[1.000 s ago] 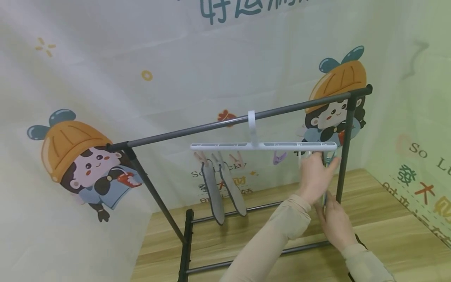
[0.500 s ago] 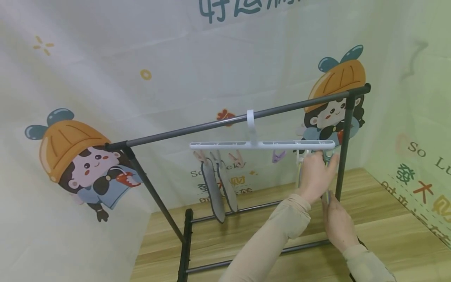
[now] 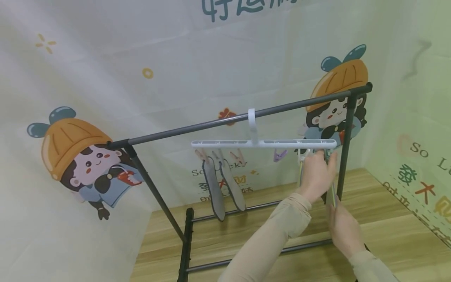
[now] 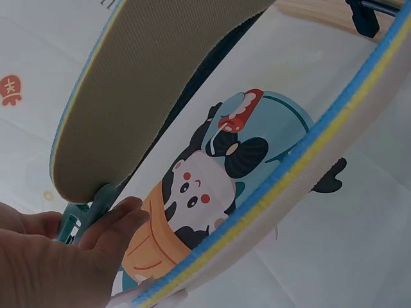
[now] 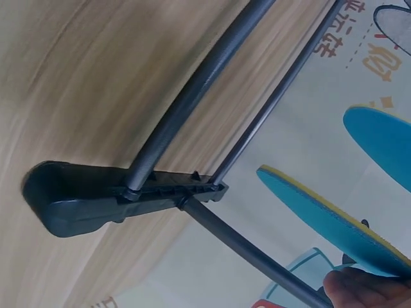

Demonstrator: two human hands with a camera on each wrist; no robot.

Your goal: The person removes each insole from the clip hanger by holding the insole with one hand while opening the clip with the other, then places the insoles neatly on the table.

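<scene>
My left hand (image 3: 316,174) is just under the right end of a white clip hanger (image 3: 289,144). It pinches a teal clothespin (image 4: 97,206) at the end of an insole (image 4: 144,90) with a brown mesh face and a blue-yellow edge. Lower down, my right hand (image 3: 347,229) holds that same insole, its blue face showing in the right wrist view beside my fingertips (image 5: 359,289). A matching insole (image 4: 302,157) hangs beside it, mostly hidden behind my left hand in the head view. Two grey insoles (image 3: 214,192) hang from clothespins on the hanger's left side.
The hanger hooks over the top bar (image 3: 186,129) of a dark metal rack, with upright posts (image 3: 345,149) and lower rails (image 3: 211,267). A purple clothespin (image 3: 280,155) and a pink clothespin (image 3: 238,157) hang with nothing clipped. Below lies a wood-patterned surface (image 3: 387,223).
My right hand has moved slightly right and down, swinging the insole's lower end rightward. My left hand stays nearly in place at the clothespin. The grey insoles sway a little.
</scene>
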